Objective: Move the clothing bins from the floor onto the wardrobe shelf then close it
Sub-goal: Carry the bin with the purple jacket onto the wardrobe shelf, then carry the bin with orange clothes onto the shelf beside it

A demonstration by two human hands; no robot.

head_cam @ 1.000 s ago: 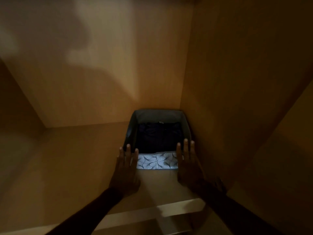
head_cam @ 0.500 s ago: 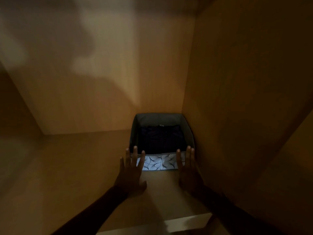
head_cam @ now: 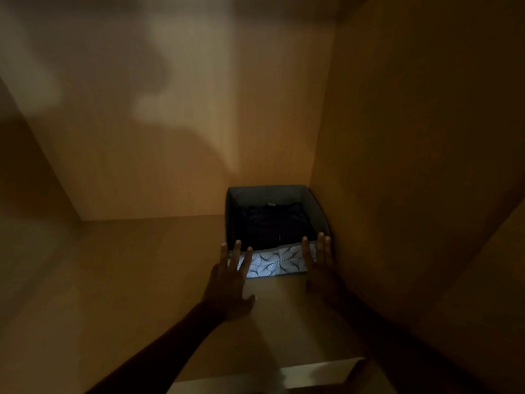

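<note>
The left hand (head_cam: 230, 282) reaches forward with its fingers (head_cam: 236, 255) straight and fanned apart and the thumb out to the side. The fingertips lie over the left end of the bin's patterned front panel (head_cam: 272, 264), up to the rim. The right hand (head_cam: 321, 268) is also flat. Its fingers (head_cam: 321, 248) are straight and closer together, over the right end of the same panel. Neither hand curls round anything. The light is too dim to tell whether the fingertips press on the panel or stand just off it.

The bin (head_cam: 318, 206) sits on the wardrobe shelf (head_cam: 127, 280), deep in the far right corner. Its right side is just beside the right wall (head_cam: 412, 166) and its far side is at or near the back wall (head_cam: 170, 137). The top is open, and dark folded clothing (head_cam: 272, 223) lies inside.

To the left of the bin the shelf runs wide and bare to the far left corner. Between the bin's front panel and the shelf's pale front edge (head_cam: 312, 371) lies a stretch of bare board, which both forearms cross. On the right there is almost no gap between bin and wall.
</note>
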